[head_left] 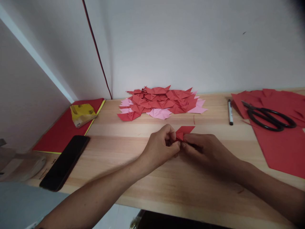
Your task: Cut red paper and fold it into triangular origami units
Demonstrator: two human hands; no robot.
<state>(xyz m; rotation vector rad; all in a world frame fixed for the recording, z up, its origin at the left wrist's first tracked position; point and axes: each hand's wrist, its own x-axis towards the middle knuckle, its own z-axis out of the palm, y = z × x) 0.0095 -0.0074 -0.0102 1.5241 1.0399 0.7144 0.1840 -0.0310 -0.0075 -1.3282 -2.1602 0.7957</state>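
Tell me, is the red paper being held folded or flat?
Folded: between the left hand and right hand, the red paper shows a small triangular flap below a pointed end.

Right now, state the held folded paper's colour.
The folded paper is red, per the head view.

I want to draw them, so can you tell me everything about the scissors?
The scissors have two big black loop handles, smooth like plastic, and dark blades that look like metal and much shorter. They lie flat on red paper, tips pointing left and slightly away. The marker lies to their left. Nobody is touching them.
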